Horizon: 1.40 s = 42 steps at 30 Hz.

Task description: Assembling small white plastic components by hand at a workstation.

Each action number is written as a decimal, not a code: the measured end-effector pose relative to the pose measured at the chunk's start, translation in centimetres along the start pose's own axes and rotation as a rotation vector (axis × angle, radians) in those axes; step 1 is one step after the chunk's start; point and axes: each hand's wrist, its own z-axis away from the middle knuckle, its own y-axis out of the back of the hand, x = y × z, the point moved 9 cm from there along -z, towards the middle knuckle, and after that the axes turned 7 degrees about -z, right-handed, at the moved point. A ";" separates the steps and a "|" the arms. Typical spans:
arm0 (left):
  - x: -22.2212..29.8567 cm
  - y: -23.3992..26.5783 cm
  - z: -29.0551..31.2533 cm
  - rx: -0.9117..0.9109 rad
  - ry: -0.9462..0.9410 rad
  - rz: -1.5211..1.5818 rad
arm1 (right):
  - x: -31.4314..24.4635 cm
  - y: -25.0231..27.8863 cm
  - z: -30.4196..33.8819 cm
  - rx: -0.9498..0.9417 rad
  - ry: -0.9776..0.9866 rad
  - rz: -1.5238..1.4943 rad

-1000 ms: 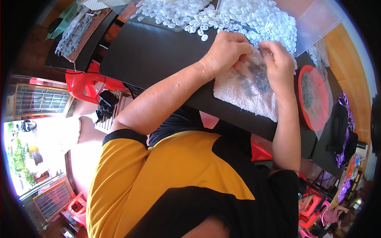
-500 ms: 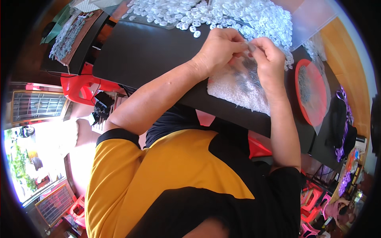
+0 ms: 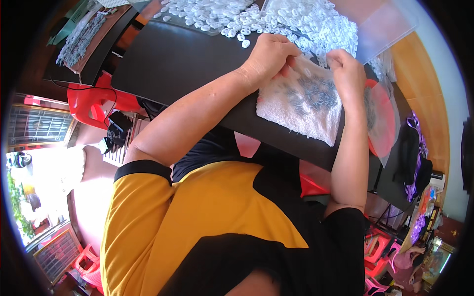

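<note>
My left hand (image 3: 272,55) is over the far left corner of a white towel (image 3: 316,129), its fingers curled together. Whatever the fingertips hold, if anything, is hidden. Small grey, slim metal-looking pieces (image 3: 318,93) lie scattered across the towel between my hands. My right hand (image 3: 348,74) is above the towel's right side with thumb and fingers pinched; its contents are too small to make out. Just beyond both hands spreads a large pile of white oval pieces with holes (image 3: 316,24). One white oval piece (image 3: 245,44) sits apart at the pile's near left edge.
A dark table (image 3: 173,61) carries all this. To the right stands a red round basin (image 3: 382,111), partly covered by clear plastic. Grey strands (image 3: 81,44) lie on a second table at far left, with a red stool (image 3: 91,101) below it.
My hands were together at the fingertips and have moved apart. The right one went right, uncovering more of the grey pieces on the towel. The view has shifted slightly.
</note>
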 end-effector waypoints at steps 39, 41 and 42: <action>0.3 -0.3 0.2 -0.043 0.015 -0.017 | 0.2 -4.7 -3.9 -0.293 0.233 0.230; 0.1 -0.4 0.1 -0.034 0.012 -0.011 | -0.1 -4.6 -3.8 -0.290 0.234 0.220; 0.1 -0.3 0.1 -0.034 0.012 -0.013 | -0.3 -4.6 -3.7 -0.290 0.234 0.212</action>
